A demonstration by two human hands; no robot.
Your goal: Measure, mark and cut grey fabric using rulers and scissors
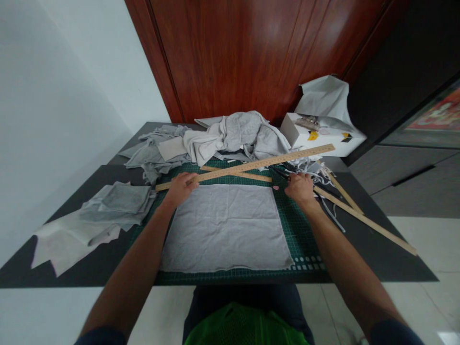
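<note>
My left hand (180, 188) is curled around the long wooden ruler (247, 166) near its left end, gripping it where it slants above the top edge of the grey cloth (226, 227). My right hand (300, 188) rests loosely bent just off the cloth's top right corner; whether it grips anything I cannot tell. The cloth lies flat on the green cutting mat (305, 239). A heap of grey fabric (233, 136) lies behind the ruler, folded pieces (118, 206) at left, more wooden sticks (362, 218) at right.

Both arms stretched forward; left hand (180, 188) and right hand (300, 187) palms down, fingers curled.
</note>
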